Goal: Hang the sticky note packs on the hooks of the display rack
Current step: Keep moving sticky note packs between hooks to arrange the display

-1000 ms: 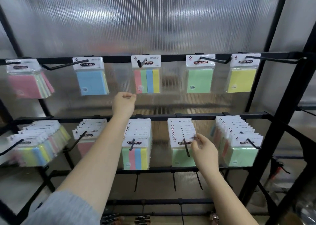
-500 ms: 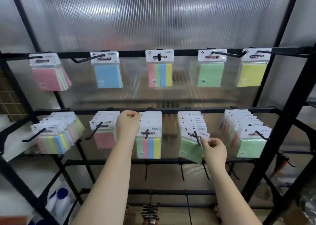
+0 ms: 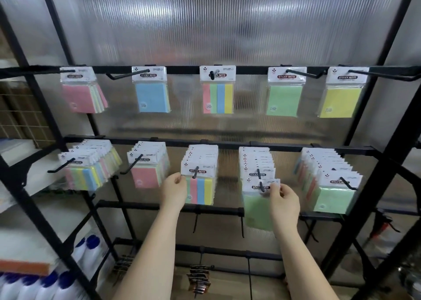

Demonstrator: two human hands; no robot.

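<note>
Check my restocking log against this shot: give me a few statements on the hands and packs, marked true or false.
1. The right hand pinches the header of a green pack at a middle-row hook. True.
2. The left hand grips a blue bottle. False: it holds the edge of a striped pack.
3. The top row holds five hooks with packs. True.
4. The top-right pack is pink. False: it is yellow.

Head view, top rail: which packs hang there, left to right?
Pink-fronted pack → blue pack → four-colour striped pack → green pack → yellow pack.
</note>
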